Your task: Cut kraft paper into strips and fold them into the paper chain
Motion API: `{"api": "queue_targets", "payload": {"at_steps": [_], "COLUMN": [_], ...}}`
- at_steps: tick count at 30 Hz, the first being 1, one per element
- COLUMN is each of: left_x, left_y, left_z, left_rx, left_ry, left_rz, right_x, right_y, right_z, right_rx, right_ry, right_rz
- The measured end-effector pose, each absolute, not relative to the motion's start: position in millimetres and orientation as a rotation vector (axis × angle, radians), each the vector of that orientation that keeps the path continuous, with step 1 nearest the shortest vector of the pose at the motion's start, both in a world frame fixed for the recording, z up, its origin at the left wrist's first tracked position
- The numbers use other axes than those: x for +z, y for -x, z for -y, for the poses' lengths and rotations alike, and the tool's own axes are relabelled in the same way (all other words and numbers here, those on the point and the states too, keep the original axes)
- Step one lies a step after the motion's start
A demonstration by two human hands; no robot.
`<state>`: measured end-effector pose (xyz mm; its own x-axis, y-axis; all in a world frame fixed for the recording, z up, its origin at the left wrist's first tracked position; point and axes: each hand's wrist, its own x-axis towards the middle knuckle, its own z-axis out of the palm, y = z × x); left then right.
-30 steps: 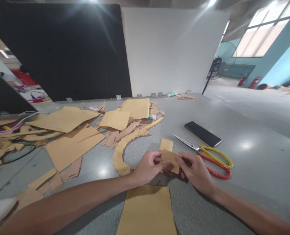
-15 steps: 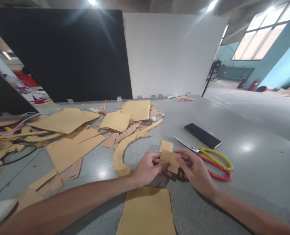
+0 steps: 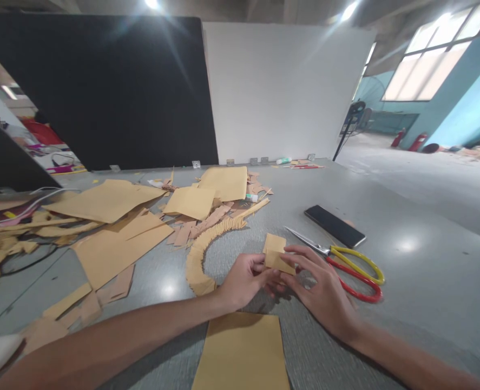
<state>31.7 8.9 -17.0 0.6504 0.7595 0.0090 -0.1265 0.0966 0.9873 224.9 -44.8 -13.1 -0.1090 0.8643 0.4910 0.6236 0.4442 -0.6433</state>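
Observation:
Small rectangular pieces of tan paper (image 3: 278,261) are held between my two hands, one overlapping another above the table. My left hand (image 3: 245,279) pinches their left and lower edge between thumb and fingers. On the other side, my right hand (image 3: 319,284) has its thumb and fingertips at the right edge of the pieces, fingers bent over it. Below my wrists lies a larger tan paper sheet (image 3: 243,352). A curved, pleated paper strip (image 3: 199,260) rests just left of my left hand. Scissors (image 3: 345,262) with one yellow and one red handle lie right beside my right hand.
A black phone (image 3: 335,225) lies behind the scissors. Tan sheets (image 3: 122,246) and brown paper scraps cover the left and middle of the grey table. A glue stick (image 3: 251,197) lies among scraps. Black and white panels (image 3: 284,92) stand along the back edge.
My right hand's fingers have shifted up and over the right edge of the small paper pieces. The lower part of the pieces now looks folded up. My left hand stays in place.

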Motion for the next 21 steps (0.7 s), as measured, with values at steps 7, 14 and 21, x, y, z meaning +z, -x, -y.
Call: {"api": "queue_targets", "payload": {"at_steps": [7, 14, 21], "left_x": [-14.1, -10.5, -9.8], "left_y": [-31.6, -28.3, -29.4], "left_z": [-4.8, -1.3, -2.3], "left_rx": [0.676, 0.551, 0.565], "left_ry": [-1.387, -1.491, -1.442], "left_rz": [-0.630, -0.639, -0.562], "right_x": [-14.7, -13.8, -11.8], "right_y": [-227.7, -229.9, -228.6], "right_z": [40.9, 36.0, 35.8], "right_rx": [0.414, 0.668, 0.828], "right_ry": [1.322, 1.348, 1.382], "right_rz": [1.772, 1.509, 1.413]}}
